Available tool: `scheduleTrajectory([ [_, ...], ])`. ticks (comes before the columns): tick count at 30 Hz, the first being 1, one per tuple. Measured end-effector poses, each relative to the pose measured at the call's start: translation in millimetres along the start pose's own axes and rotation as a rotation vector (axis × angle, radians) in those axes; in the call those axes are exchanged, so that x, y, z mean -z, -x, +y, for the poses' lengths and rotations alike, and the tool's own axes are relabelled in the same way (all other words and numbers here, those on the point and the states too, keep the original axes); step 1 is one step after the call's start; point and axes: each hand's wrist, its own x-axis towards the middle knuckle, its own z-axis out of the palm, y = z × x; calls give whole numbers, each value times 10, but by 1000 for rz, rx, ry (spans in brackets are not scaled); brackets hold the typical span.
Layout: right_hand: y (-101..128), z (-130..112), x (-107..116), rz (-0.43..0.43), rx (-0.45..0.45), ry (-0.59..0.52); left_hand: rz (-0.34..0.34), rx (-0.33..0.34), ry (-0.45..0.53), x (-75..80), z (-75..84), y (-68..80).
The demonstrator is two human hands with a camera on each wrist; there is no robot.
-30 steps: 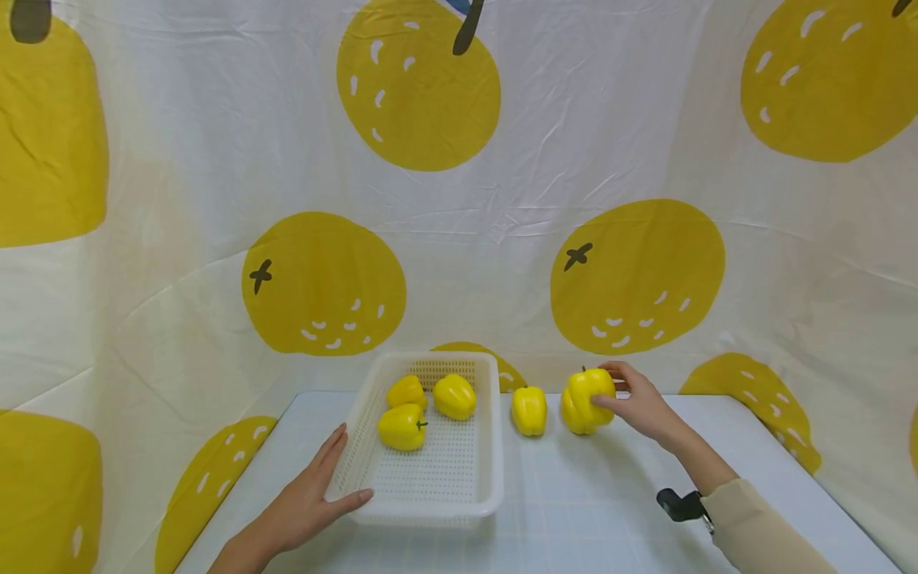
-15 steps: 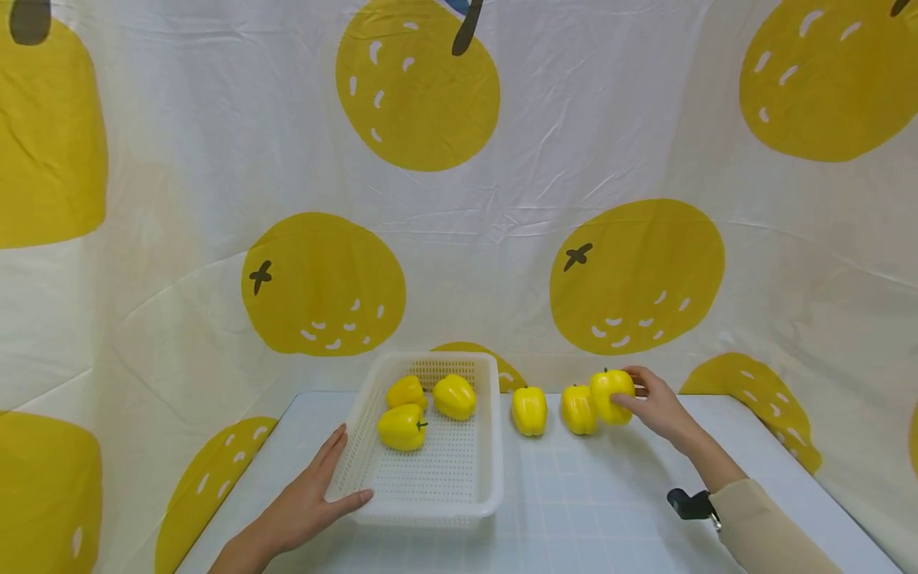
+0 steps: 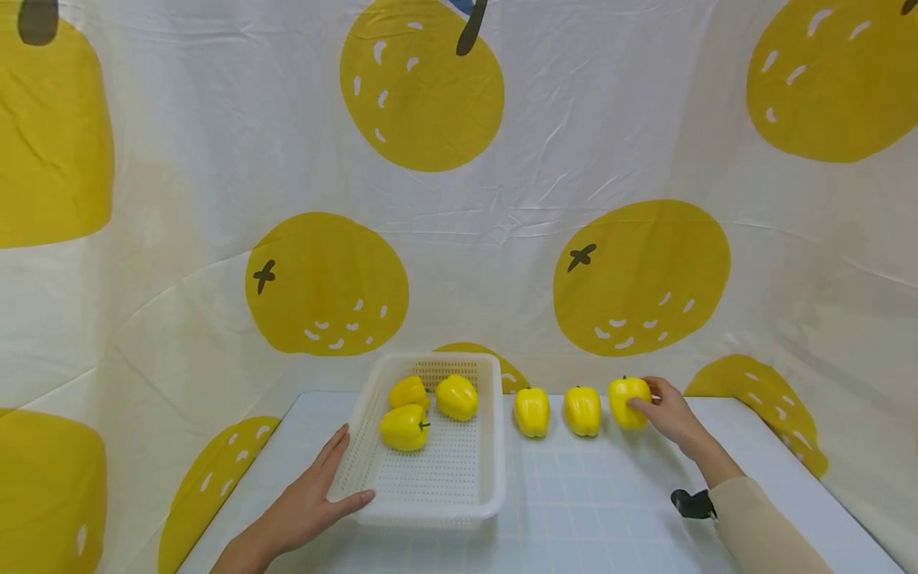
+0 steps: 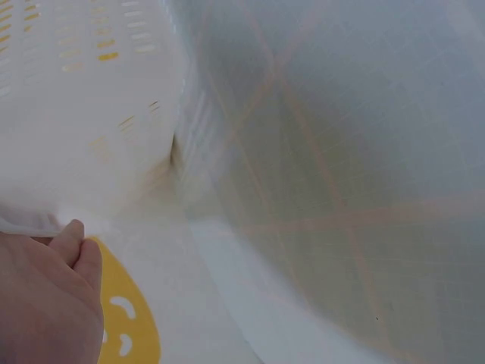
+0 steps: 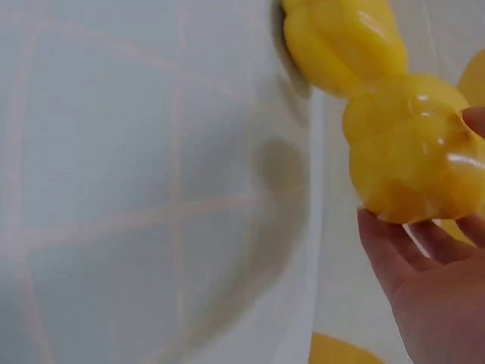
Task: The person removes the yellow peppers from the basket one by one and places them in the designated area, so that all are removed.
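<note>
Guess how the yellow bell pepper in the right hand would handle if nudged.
The yellow bell pepper looks stiff: the right hand leaves no visible dent. Its glossy skin may be slippery. Its rounded lobes could let it rock or roll.

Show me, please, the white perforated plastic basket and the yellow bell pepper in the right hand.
White perforated plastic basket (image 3: 437, 472), head view: bare floor.
Held yellow bell pepper (image 5: 409, 155), right wrist view: side facing camera.
</note>
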Motion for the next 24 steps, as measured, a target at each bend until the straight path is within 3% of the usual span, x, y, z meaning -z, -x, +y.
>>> scheduleTrajectory([
  [18,-187,305,-108,-47,-17,-10,-24,13,16,26,12,2],
  [24,-167,315,-104,-124,-57,-17,-14,3,12,20,11,9],
])
